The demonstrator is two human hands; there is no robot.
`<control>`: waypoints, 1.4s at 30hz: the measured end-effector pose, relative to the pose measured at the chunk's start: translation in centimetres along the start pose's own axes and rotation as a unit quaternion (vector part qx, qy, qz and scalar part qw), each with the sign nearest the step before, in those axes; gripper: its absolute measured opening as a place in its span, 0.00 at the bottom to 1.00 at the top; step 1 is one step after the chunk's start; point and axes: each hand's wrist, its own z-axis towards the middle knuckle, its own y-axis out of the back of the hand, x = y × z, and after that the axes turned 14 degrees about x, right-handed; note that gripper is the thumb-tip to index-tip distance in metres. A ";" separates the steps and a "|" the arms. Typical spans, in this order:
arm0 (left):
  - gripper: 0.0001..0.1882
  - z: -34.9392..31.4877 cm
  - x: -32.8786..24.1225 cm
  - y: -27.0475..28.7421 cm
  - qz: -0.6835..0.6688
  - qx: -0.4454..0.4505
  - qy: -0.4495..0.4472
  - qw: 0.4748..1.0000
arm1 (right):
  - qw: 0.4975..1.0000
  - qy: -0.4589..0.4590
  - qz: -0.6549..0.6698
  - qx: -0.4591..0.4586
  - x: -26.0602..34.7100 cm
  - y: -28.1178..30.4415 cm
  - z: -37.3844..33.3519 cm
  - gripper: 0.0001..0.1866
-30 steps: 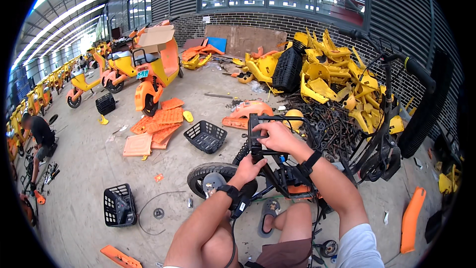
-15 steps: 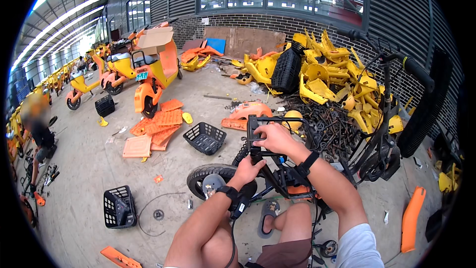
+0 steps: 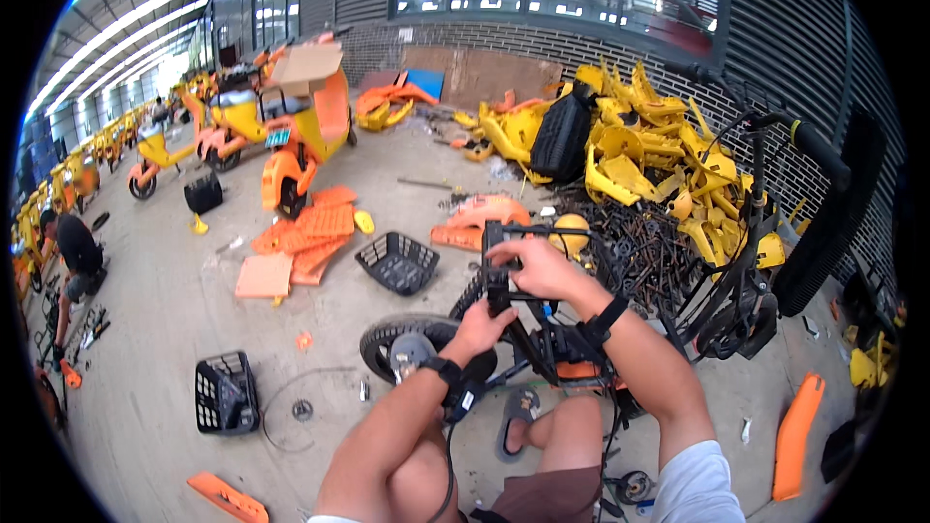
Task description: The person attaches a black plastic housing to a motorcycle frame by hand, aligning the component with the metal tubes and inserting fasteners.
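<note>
In front of me stands a stripped scooter with a black metal frame (image 3: 526,341) and a fat black tire (image 3: 380,337). My left hand (image 3: 477,331) is closed around the upright part of the frame, below its top bracket. Above and to the right, my right hand (image 3: 539,269) rests at the bracket (image 3: 494,235), its fingers curled over the metal. Whether a small part sits under those fingers is hidden. Both wrists wear black bands, and a cable hangs from a black-and-grey box (image 3: 466,401) by my left wrist. My grey clog (image 3: 412,353) is beside the tire.
Black baskets (image 3: 398,262) and orange panels (image 3: 315,232) lie on the floor to the left. Behind the frame are piled yellow body shells (image 3: 635,150) and dark metal parts (image 3: 635,266). A handlebar assembly (image 3: 756,232) stands at right. A person (image 3: 77,252) crouches far left.
The view has shifted slightly. My left hand keeps its hold on the frame, while the right hand's fingers have shifted a little at the bracket.
</note>
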 end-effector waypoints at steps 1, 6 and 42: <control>0.14 0.9 1.0 0.4 0.038 -0.014 -0.017 0.999 | 0.999 -0.009 -0.026 -0.025 -0.1 0.1 0.2 0.19; 0.18 0.8 -0.4 -0.3 0.007 -0.026 -0.004 1.000 | 0.986 -0.143 -0.081 -0.009 0.4 0.3 -0.4 0.18; 0.19 -1.0 -3.0 -0.1 0.042 -0.005 0.028 0.999 | 0.994 -0.088 0.057 -0.041 0.4 -0.9 -0.7 0.18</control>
